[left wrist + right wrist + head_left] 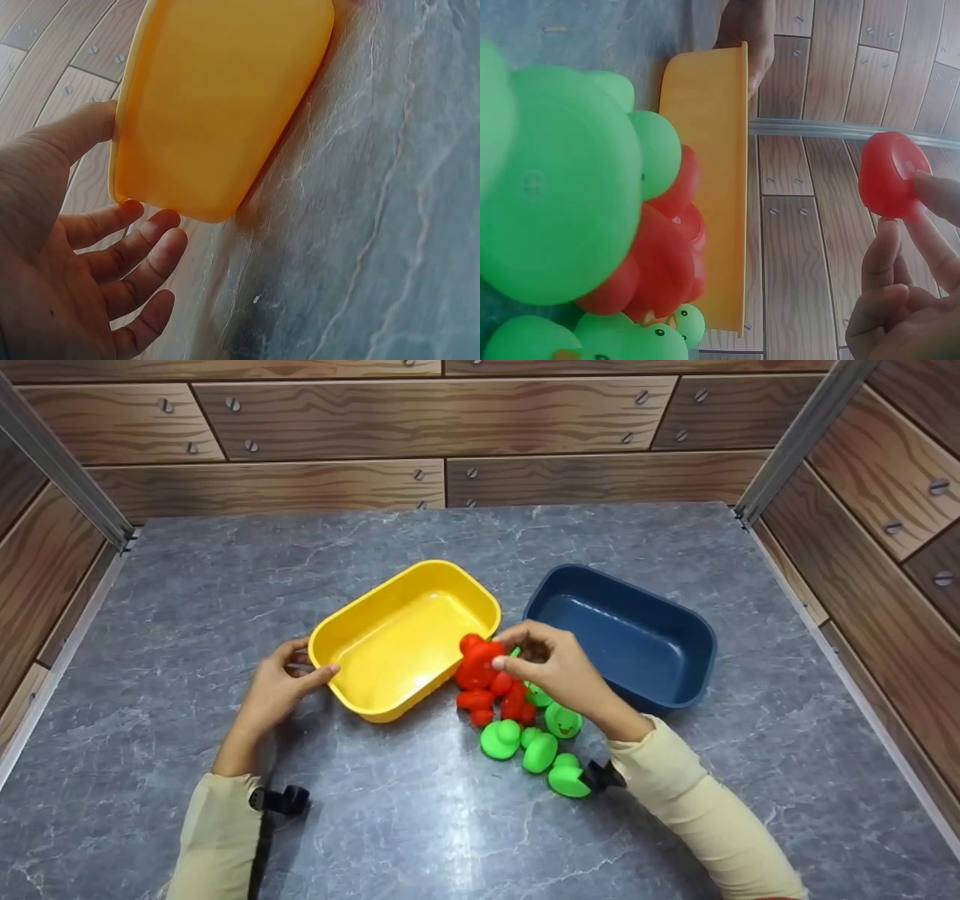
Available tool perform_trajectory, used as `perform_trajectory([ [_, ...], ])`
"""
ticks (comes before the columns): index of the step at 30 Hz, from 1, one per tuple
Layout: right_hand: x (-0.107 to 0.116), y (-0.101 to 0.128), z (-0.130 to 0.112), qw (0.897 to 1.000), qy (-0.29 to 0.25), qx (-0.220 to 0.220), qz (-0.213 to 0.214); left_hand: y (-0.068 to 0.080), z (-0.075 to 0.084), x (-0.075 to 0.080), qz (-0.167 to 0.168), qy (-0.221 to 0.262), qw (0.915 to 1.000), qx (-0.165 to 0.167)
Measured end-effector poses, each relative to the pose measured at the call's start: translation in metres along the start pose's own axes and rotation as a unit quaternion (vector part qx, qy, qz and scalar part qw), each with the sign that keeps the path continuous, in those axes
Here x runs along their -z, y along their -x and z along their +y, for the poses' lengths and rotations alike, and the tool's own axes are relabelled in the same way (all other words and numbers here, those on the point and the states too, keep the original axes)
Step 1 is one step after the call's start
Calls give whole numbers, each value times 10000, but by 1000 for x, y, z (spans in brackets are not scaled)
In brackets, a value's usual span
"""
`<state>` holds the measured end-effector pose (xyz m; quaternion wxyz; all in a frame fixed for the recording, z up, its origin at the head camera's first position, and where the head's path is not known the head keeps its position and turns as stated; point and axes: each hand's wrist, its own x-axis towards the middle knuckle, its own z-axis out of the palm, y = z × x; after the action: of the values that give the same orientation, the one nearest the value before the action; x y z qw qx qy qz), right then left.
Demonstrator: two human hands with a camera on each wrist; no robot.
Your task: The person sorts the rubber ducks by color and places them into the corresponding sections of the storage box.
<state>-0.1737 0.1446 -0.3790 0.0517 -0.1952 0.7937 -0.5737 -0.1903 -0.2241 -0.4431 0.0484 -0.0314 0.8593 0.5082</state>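
Observation:
My left hand (271,691) grips the left end of a yellow tub (397,649), thumb over the rim and fingers against the outer wall, as the left wrist view also shows. A red rubber duck (889,176) is pinched between the thumb and fingers of my right hand (559,671), its flat base turned towards me. It hangs by the tub's near right edge, raised above the pile. Below it lie more red ducks (475,703), partly hidden by the held one. Several green ducks (500,739) lie close by, some under my right hand and wrist.
A dark blue tub (626,641) stands behind my right hand, to the right of the yellow one. Both tubs have bare bottoms. The grey marbled table (390,810) is bounded by wood-patterned walls (435,420) at the back and sides.

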Motion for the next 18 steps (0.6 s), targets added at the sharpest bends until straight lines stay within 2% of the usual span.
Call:
perform_trajectory([
  [12, 0, -19, 2, 9992, 264, -163, 264, 0, 1, 0, -14, 15, 10000, 4],
  [18, 0, -31, 1, 9984, 438, -302, 212, 1, 1, 1, 5, 36, 10000, -23],
])
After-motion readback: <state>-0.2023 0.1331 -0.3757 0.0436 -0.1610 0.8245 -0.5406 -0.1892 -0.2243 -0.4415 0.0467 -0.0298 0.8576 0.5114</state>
